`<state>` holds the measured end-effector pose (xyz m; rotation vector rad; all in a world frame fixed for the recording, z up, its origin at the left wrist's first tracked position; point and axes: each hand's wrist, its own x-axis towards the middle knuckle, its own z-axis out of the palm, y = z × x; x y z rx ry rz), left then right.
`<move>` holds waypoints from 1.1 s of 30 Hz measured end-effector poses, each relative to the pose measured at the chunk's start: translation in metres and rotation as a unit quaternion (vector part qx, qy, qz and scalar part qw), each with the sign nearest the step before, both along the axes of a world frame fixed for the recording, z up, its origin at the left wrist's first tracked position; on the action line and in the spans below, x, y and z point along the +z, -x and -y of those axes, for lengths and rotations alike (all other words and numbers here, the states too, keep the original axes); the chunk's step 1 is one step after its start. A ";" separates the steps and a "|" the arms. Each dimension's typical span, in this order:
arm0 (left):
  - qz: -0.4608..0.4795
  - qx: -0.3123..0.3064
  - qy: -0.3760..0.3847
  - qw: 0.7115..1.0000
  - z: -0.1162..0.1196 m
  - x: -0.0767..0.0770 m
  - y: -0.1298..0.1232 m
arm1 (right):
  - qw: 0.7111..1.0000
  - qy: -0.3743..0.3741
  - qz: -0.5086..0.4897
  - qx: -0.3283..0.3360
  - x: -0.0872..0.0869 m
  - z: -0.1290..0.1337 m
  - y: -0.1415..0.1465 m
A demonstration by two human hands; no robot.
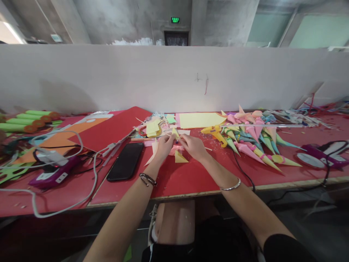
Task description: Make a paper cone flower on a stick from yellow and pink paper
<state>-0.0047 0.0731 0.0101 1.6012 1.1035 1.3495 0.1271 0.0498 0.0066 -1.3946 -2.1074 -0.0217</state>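
To the right of the black smartphone, which lies dark-screened on the red bench, the person's two hands meet over a small yellow paper piece; the left hand pinches it narrowly between fingertips; the right hand has its fingers drawn close together at the other side of the piece, though I cannot tell whether they grip it; a dark beaded bracelet circles the left wrist, a silver bangle the right forearm.

Right of the phone, under the hands, lies a folded yellow paper triangle; farther right of the phone, a yellow hot glue gun rests just beside a heap of pink, yellow, green and blue paper cones; beyond the phone and slightly right sits a stack of small yellow paper slips; beyond it to the left spreads a red sheet, partly over an orange sheet; left of the phone stands a purple-and-white power strip, with a white cable looping between.

High on the wall beyond the phone, a green illuminated sign reads "EXIT"; the characters above that word are too small to make out.
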 end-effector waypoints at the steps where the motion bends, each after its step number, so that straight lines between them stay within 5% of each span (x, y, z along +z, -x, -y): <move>1: 0.006 0.000 0.010 1.000 -0.001 -0.001 0.000 | 0.999 -0.008 0.026 -0.021 0.001 0.001 0.001; 7: 0.045 -0.005 0.046 0.998 -0.002 -0.004 0.000 | 0.984 -0.022 0.172 -0.040 0.004 0.004 0.008; 18: 0.090 -0.030 0.013 0.995 -0.011 -0.015 0.005 | 0.985 0.019 0.167 -0.038 0.005 0.006 0.011; 26: 0.107 -0.058 -0.019 0.992 -0.010 -0.012 0.005 | 0.996 0.079 -0.014 0.031 0.005 0.000 0.004; 33: 0.157 -0.090 -0.007 0.983 -0.011 -0.014 0.004 | 0.976 0.102 -0.145 0.126 0.000 -0.007 -0.001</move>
